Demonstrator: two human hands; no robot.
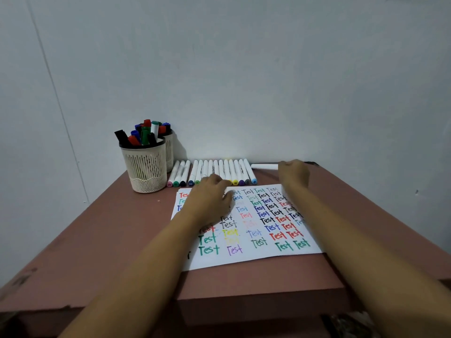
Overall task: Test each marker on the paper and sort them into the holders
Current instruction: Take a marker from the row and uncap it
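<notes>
A white paper [246,258] covered with "Test" written in many colours lies on the brown table [109,240]. Behind it a row of several white markers [234,170] with coloured caps lies against the wall. My left hand [211,200] rests palm down on the paper's upper left, at the near ends of those markers; whether it holds one is hidden. My right hand [294,173] is curled at the table's far right, touching the end of a white marker [264,166] that lies sideways. Two cream mesh holders [146,167] full of markers stand at the back left.
The wall rises directly behind the markers and holders. The second holder [170,152] stands partly hidden behind the front one. The table's near edge drops off below the paper, with a dark object [346,325] at the bottom right.
</notes>
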